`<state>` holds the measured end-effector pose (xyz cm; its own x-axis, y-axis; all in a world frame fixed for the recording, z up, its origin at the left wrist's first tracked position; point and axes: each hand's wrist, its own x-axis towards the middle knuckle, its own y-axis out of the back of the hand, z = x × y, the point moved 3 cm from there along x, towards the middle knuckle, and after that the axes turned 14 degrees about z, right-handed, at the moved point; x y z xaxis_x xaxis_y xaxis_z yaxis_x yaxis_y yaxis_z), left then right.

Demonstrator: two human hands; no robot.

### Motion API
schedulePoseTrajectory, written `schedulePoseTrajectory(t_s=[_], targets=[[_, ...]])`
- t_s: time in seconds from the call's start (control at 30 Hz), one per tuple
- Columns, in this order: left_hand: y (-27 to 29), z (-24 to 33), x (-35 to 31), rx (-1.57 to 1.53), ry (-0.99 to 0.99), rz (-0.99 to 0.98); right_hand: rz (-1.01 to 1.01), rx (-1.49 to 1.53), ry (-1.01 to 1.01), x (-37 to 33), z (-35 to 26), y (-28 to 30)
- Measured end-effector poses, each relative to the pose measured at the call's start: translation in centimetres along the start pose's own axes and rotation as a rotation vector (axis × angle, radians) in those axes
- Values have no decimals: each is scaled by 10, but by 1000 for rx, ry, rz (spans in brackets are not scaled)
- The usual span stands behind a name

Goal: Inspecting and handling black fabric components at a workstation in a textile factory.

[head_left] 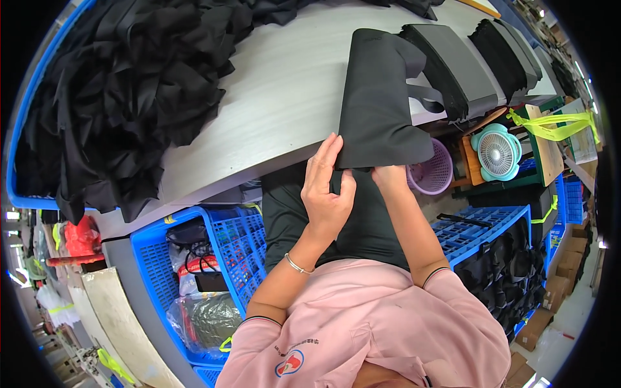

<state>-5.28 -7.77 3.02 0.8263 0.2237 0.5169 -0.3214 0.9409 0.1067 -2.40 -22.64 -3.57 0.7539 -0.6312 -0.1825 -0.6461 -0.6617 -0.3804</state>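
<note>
A black cloth bag (380,107) with a strap-like handle (425,97) lies over the table's front edge, its lower end hanging toward my lap. At its lower left corner, my left hand (325,187) rests with straight fingers against the side edge. The left thumb is spread away from those fingers and reaches the bottom hem. My right hand (391,178) grips the bottom hem, and its fingertips are hidden under the cloth. Right of the bag stands a stack of folded black bags (453,68), with another black stack (508,58) beyond it.
A heap of black cloth (129,97) fills the table's (272,84) left side. Blue crates (236,252) stand on both sides of my legs; the left one holds bagged goods. Under the table's right end are a purple basket (432,169) and a small turquoise fan (497,152).
</note>
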Motion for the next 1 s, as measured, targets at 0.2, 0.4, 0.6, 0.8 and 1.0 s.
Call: schedulePoseTrajectory(t_s=[0.2,0.4,0.6,0.8,1.0], targets=[[0,-13,-5,-44,30,-50,-133,-763,788,1,-2,15],[-5,-23,-12,5,89,-41,-192,-954,854,-7,-20,1],[11,-45,-6,96,237,78,-676,-626,46,-11,-61,-8],[-9,-65,-34,-323,639,34,-390,-1355,1099,-18,-26,-28],[-33,-73,-49,-660,924,-22,-217,-1440,1094,-32,-9,-38]])
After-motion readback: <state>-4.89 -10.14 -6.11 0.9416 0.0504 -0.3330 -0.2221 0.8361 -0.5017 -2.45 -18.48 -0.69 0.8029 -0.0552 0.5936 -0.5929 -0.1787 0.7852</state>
